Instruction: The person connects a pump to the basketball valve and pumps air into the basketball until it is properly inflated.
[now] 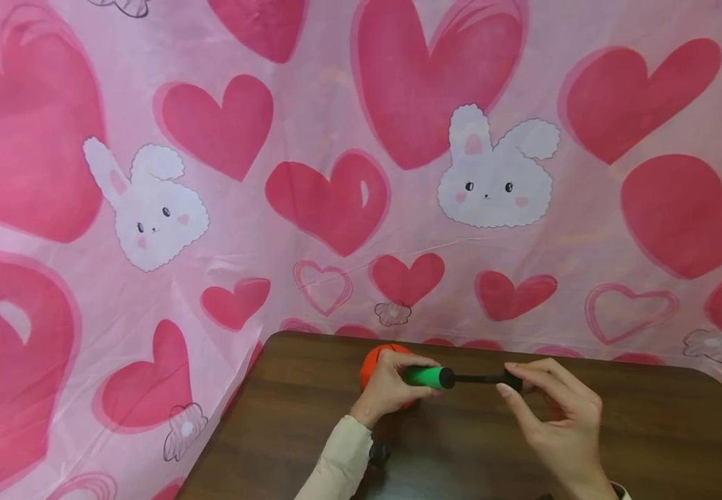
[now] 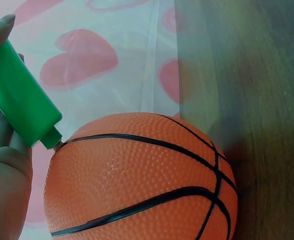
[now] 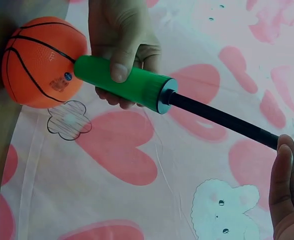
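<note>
A small orange basketball (image 2: 137, 175) with black lines rests on the table. My left hand (image 1: 392, 382) grips the green barrel of a hand pump (image 3: 122, 82). The pump's nozzle end meets the ball's surface in the left wrist view, at a black seam. From the barrel's other end a black rod extends well out to the right. My right hand (image 1: 561, 410) pinches the black handle at the rod's end between thumb and fingers. In the head view the left hand hides part of the ball and barrel.
A dark wooden table (image 1: 461, 444) lies under the hands. Behind it hangs a pink cloth (image 1: 311, 83) printed with hearts and white rabbits. A small black object (image 1: 378, 453) sits on the table beside the left sleeve; its kind is unclear.
</note>
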Motion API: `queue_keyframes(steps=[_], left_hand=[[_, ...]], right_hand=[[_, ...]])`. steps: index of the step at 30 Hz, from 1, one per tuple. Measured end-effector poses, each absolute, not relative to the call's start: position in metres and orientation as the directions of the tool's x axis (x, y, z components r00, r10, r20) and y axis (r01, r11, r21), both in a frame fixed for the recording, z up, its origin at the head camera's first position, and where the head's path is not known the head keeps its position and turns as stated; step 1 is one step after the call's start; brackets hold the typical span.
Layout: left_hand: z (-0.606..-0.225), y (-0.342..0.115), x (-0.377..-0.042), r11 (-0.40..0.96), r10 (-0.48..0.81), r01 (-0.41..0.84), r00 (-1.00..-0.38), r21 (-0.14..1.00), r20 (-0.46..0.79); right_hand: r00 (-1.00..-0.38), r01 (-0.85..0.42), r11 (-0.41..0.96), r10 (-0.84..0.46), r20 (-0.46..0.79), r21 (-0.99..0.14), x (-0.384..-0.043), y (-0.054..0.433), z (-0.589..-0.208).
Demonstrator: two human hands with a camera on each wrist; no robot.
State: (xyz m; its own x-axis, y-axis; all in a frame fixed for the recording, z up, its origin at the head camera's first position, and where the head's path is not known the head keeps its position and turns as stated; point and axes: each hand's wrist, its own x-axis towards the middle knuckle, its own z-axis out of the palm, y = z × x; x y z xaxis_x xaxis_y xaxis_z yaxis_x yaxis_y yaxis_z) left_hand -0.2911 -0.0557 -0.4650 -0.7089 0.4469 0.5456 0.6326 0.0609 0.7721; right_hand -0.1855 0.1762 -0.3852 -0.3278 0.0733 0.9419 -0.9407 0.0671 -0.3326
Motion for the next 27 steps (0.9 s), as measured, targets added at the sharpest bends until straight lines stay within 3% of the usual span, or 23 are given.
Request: queue_keyframes(steps=[13,20,27], left_hand=[[-0.469,-0.062,-0.296,0.124,0.427,0.656,-0.713,0.745,0.556],[-0.47,-0.058,-0.295,0.08,0.439,0.645,-0.707,0.76,0.554],[-0.47,-0.055,-0.293,0.082,0.458,0.623,-0.717,0.778,0.526]], right_hand=[[-0.35,-0.932,0.068,0.081,0.933,-0.356,-0.188,0.171,-0.395],[-0.406,-0.889,0.209,0.052,0.912,-0.407,-0.199,0.16,-0.419],[-0.438,-0.866,0.244,0.053,0.898,-0.437,-0.209,0.154,-0.434]])
